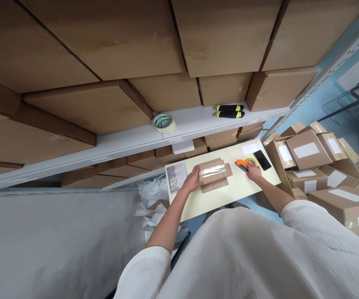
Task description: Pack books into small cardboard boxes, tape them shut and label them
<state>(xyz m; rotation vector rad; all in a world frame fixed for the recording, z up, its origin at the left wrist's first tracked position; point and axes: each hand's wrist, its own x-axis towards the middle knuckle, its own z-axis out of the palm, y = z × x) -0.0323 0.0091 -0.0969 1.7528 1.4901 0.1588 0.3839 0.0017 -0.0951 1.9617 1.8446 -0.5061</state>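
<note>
A small cardboard box lies on the pale table, a strip of shiny clear tape along its top and some flaps spread out at its edges. My left hand grips the box at its left end. At the table's right side, my right hand is closed around an orange tape dispenser that carries a yellowish tape roll. The dispenser is held a short way to the right of the box, apart from it.
A black phone lies right of the dispenser. A printed sheet is at the table's left. On the shelf ahead rest a masking tape roll and utility knives. Labelled boxes pile up at right; crumpled white paper lies lower left.
</note>
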